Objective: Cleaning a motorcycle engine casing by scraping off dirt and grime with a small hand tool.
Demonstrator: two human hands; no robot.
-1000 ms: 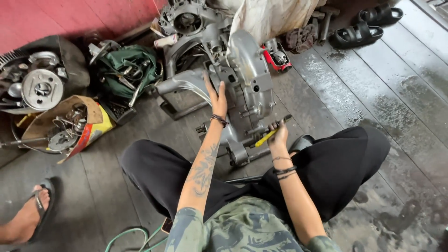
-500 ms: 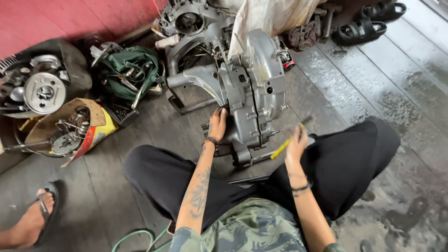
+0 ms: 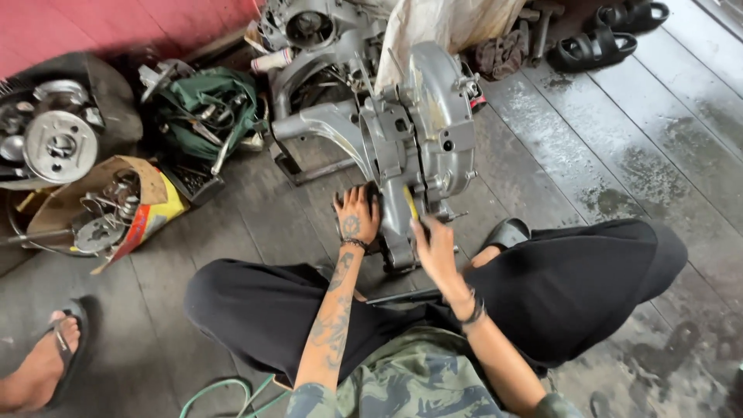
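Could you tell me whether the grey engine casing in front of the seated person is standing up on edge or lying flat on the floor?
Standing on edge. The engine casing rises from the wooden floor, with the left hand against its lower end and the right hand beside it.

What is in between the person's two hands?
In the head view, the lower end of the grey engine casing stands between the left hand and the right hand. A yellow-handled tool lies against it, by the right hand's fingers.
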